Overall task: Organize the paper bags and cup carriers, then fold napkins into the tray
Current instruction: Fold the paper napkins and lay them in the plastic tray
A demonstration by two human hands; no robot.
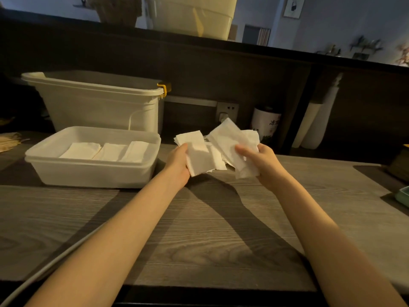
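Observation:
Above the wooden counter, my left hand (178, 166) grips a folded white napkin (197, 155) by its lower left edge. My right hand (263, 165) holds a looser, crumpled bunch of white napkins (230, 140) just to the right of it; the two bundles overlap in the middle. To the left stands a shallow white plastic tray (93, 173) with three folded napkins (106, 151) lying side by side in it. Brown paper items (8, 140), only partly in view, lie at the far left edge.
A tall white bin (97, 103) with a yellow clip stands behind the tray. A wall socket (226, 111), a white printed canister (264, 124) and white rolls (316, 120) line the dark back panel. A green dish edge (404, 196) sits far right; a grey cable (44, 271) crosses front left.

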